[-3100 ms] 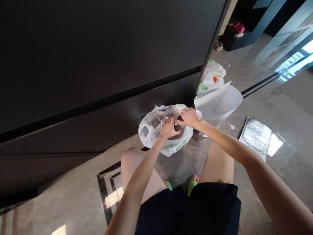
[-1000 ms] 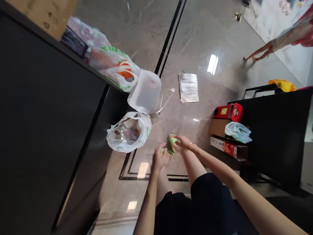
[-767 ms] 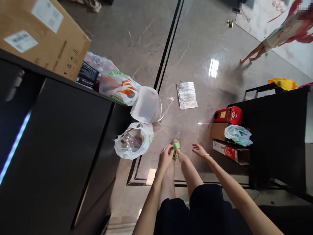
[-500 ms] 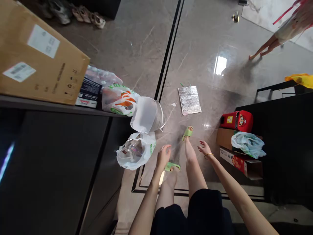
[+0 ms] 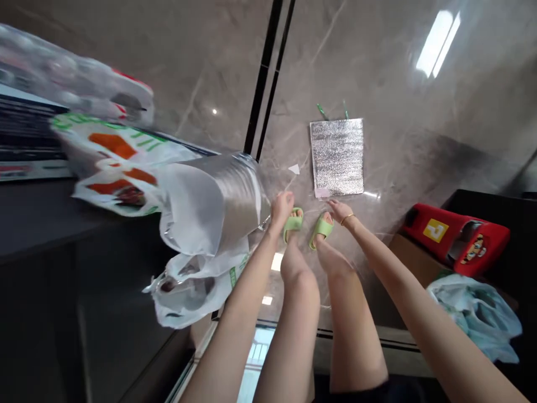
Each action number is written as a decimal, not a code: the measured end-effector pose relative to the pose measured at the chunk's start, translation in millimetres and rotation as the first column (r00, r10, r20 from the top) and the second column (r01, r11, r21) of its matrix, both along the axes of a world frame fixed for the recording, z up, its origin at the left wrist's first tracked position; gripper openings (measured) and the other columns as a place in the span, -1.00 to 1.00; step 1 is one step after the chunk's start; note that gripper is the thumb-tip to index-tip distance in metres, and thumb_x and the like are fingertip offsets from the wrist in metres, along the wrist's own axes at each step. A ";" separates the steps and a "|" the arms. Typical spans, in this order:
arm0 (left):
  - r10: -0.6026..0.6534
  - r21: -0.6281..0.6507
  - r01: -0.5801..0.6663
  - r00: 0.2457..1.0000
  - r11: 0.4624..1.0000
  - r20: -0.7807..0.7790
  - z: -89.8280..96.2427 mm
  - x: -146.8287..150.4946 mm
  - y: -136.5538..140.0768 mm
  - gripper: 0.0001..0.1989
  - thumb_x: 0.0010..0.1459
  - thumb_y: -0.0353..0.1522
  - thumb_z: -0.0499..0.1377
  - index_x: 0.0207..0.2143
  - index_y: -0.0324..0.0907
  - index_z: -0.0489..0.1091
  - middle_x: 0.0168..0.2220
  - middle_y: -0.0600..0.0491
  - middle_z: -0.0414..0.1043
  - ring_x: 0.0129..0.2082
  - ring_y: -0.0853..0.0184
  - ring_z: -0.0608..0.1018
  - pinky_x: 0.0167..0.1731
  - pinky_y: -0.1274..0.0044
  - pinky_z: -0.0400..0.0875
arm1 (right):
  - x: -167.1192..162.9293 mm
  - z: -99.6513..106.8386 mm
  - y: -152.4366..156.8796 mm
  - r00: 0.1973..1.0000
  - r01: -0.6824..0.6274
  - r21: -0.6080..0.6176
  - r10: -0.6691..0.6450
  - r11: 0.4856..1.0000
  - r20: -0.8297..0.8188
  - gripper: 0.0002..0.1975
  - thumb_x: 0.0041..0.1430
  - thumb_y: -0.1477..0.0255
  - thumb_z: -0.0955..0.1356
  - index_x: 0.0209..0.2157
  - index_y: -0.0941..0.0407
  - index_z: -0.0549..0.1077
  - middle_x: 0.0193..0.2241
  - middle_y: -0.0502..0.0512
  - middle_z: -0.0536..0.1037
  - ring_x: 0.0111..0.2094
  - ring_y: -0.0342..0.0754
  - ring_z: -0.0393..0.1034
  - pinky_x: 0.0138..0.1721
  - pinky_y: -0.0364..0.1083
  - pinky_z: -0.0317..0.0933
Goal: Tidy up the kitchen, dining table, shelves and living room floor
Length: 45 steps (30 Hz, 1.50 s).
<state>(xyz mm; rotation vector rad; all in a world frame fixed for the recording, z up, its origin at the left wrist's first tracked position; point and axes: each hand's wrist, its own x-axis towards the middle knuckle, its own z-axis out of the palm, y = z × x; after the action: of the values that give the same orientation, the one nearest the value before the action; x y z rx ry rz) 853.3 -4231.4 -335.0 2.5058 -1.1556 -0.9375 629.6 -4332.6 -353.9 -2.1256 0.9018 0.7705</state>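
A flat silver foil bag (image 5: 338,157) with green handle ends (image 5: 322,111) lies on the floor ahead of my feet. My right hand (image 5: 339,210), with a gold bracelet on its wrist, is just below the bag's near edge. Its fingers are stretched out and hold nothing; I cannot tell whether they touch the bag. My left hand (image 5: 282,209) is left of the bag, beside my left green slipper (image 5: 293,221). Its fingers are curled in, with nothing visible in them. A small white paper scrap (image 5: 294,169) lies between that hand and the bag.
On my left stand a translucent plastic tub (image 5: 193,207), a white printed carrier bag (image 5: 121,162) and another plastic bag (image 5: 188,294) beside a dark cabinet (image 5: 84,313). At right are a red case (image 5: 457,238), a cardboard box (image 5: 413,260) and a pale plastic bag (image 5: 478,313).
I have bent down lower and the view is closer to the floor. Both hands have moved forward, the right one up to the foil bag. My feet are now side by side.
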 end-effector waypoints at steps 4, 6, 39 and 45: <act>-0.043 0.026 0.041 0.992 0.999 0.119 -112.7 26.2 -56.1 -0.54 0.23 -0.29 0.15 0.16 -0.20 0.34 0.20 -0.21 0.32 0.22 0.07 0.36 0.21 0.29 0.20 | 34.8 -103.8 -15.9 0.985 -0.168 0.002 0.168 0.986 -0.038 -0.35 0.27 0.59 0.17 0.37 0.06 0.01 0.34 0.31 0.13 -0.04 0.10 0.48 -0.12 0.03 0.42; 0.015 0.044 -0.025 0.976 0.999 0.216 -166.6 37.8 -74.2 -0.37 0.17 -0.19 0.21 0.26 -0.18 0.22 0.30 -0.27 0.14 0.27 -0.04 0.27 0.21 0.21 0.16 | 48.7 -154.6 -18.1 0.977 -0.213 -0.005 0.212 0.977 -0.024 -0.34 0.29 0.59 0.14 0.39 0.00 -0.04 0.39 0.33 -0.02 -0.04 0.12 0.47 -0.17 0.07 0.44; -0.642 -0.147 0.675 0.735 0.723 0.216 -264.3 59.0 -284.8 -0.85 0.21 -0.47 0.10 -0.28 -0.20 0.49 -0.06 -0.18 0.44 0.06 0.09 0.44 0.11 0.26 0.28 | 132.8 -246.1 -294.1 0.770 0.425 -0.024 -0.348 0.905 0.535 -0.18 -0.05 0.62 0.38 0.27 0.29 0.08 -0.07 0.28 0.52 -0.11 0.04 0.42 0.02 0.05 0.31; -0.603 -0.398 0.622 0.775 0.674 0.189 -249.8 70.5 -256.4 -0.88 0.15 -0.43 0.19 -0.25 -0.15 0.48 0.29 -0.08 0.11 0.36 0.03 0.06 0.31 0.13 -0.04 | 140.9 -237.8 -254.8 0.811 0.195 0.159 -0.250 0.968 0.528 -0.21 -0.04 0.59 0.39 0.22 0.38 0.07 -0.43 0.00 0.51 -0.46 -0.16 0.32 -0.39 -0.17 0.27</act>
<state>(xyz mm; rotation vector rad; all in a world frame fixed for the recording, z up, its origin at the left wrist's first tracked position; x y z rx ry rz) 923.7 -4487.8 -584.7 1.7817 -2.0359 -0.6316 770.4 -4587.5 -591.7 -1.9456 0.7577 0.0625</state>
